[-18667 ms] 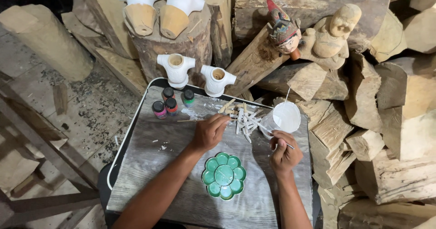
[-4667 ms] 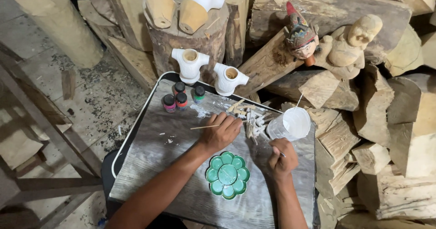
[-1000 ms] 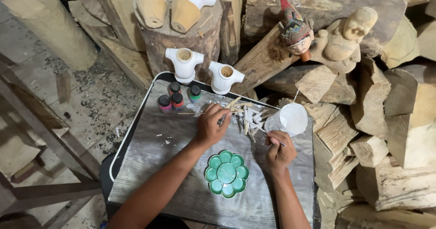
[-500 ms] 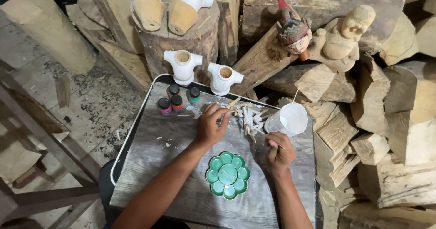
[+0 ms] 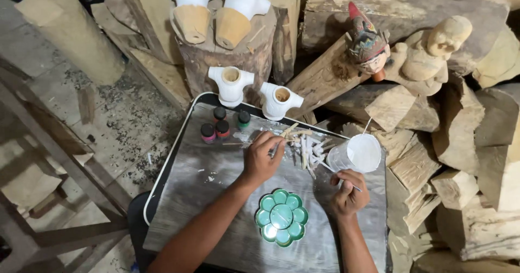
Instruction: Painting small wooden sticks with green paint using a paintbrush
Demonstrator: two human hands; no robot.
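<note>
Had my left hand [image 5: 261,157] pinched on a brush from the pile of brushes [image 5: 306,149] mid-surface, right hand [image 5: 348,193] curled round a thin stick by the white cup [image 5: 358,154], green flower palette [image 5: 281,217] parked close so paint stayed reachable.

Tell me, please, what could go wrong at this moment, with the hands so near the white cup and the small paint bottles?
1. The white cup stands near the board's right edge, just above the right hand; a nudge might tip or spill it.
2. The left hand reaches into the loose brushes and sticks; it could scatter them or bump the small paint bottles close by.
3. The green flower-shaped palette lies between both forearms, so a wrist might drag across it.
</note>
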